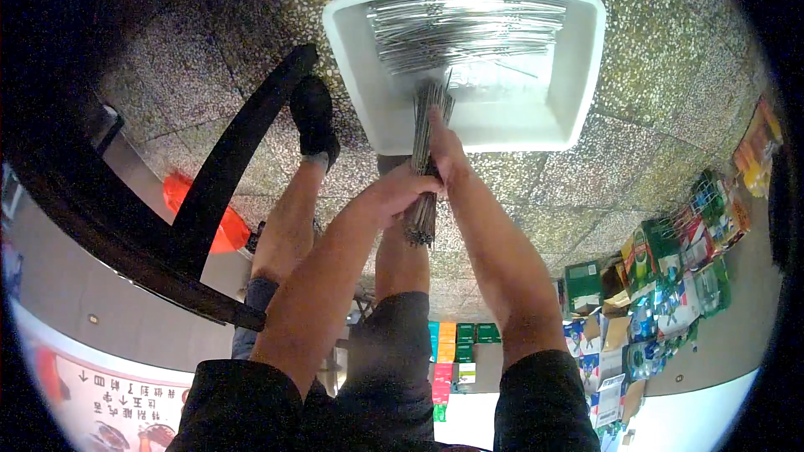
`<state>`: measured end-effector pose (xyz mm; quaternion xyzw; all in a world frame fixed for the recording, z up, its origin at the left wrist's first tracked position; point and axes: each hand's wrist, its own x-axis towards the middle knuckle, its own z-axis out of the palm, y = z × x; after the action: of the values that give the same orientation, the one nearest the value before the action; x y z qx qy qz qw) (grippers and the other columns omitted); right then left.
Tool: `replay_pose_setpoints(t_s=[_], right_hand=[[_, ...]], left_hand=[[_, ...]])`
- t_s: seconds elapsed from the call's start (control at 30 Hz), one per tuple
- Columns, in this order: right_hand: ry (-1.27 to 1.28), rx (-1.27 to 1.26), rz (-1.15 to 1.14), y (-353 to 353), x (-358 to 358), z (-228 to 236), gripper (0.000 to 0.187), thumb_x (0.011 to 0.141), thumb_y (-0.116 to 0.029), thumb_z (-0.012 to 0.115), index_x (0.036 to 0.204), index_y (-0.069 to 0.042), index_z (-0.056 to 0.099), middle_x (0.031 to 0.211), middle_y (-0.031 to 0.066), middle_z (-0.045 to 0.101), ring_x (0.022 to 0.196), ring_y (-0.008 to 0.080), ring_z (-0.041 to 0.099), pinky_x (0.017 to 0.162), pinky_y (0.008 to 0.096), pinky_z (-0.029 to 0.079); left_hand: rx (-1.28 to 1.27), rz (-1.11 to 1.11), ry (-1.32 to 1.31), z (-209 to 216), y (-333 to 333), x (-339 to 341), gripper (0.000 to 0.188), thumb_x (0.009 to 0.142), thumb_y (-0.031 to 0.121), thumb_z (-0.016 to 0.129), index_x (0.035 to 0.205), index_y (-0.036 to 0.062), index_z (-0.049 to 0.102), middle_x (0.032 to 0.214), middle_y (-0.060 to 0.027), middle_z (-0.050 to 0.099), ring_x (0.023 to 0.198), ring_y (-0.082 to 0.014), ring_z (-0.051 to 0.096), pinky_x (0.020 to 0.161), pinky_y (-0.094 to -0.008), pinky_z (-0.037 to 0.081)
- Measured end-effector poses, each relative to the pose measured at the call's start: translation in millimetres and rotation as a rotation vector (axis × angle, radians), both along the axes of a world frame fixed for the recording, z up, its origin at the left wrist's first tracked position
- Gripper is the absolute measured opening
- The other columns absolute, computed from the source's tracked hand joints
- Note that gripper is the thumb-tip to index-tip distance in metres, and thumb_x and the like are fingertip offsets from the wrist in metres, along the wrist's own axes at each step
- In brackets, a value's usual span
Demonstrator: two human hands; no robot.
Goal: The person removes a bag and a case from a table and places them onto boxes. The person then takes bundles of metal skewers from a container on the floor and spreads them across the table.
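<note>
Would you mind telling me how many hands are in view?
2: the left hand grips the metal rod bundle lower in the picture; the right hand is on it higher up, nearer the white tub.

A: What sort of place is shown?

B: A shop or a small eatery is suggested; which of the two cannot be told.

A: By what is a shop suggested?

B: By stock. At the right, green boxes (pixel 582 286) and wrapped packs (pixel 645 322) are piled in quantity, and coloured cartons (pixel 444 351) are stacked in columns farther back.

A: And an eatery?

B: Large writing is borne by a wall sign (pixel 126 398), with what look like food pictures printed beside it. A white tub (pixel 590 59) of thin rods (pixel 469 25) is set straight on the floor (pixel 586 180), which is laid in speckled slabs.
</note>
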<state>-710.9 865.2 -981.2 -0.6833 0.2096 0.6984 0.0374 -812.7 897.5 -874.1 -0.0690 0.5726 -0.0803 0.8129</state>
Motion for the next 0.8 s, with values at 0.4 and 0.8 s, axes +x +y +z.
replay_pose_setpoints(t_s=[0.4, 0.8], right_hand=[[0.033, 0.350, 0.033, -0.9, -7.4, 11.0, 0.039, 0.092, -0.022, 0.051, 0.121, -0.004, 0.032, 0.096, 0.0172, 0.055, 0.078, 0.0291, 0.057, 0.063, 0.0459, 0.048], [0.077, 0.296, 0.629, 13.4, -17.8, -0.3, 0.070, 0.085, -0.024, 0.062, 0.134, -0.001, 0.019, 0.105, 0.0261, 0.057, 0.100, 0.0333, 0.056, 0.087, 0.0416, 0.043]], left_hand=[[-0.152, 0.437, -0.024, -6.6, -20.8, -9.5, 0.028, 0.087, 0.026, 0.063, 0.098, 0.0009, 0.058, 0.083, -0.0077, 0.060, 0.068, -0.0213, 0.063, 0.062, -0.0328, 0.055], [0.129, -0.045, -0.021, -25.7, -31.6, -14.5, 0.034, 0.077, 0.020, 0.071, 0.104, 0.0032, 0.058, 0.087, -0.0045, 0.063, 0.077, -0.0182, 0.061, 0.069, -0.0352, 0.051]])
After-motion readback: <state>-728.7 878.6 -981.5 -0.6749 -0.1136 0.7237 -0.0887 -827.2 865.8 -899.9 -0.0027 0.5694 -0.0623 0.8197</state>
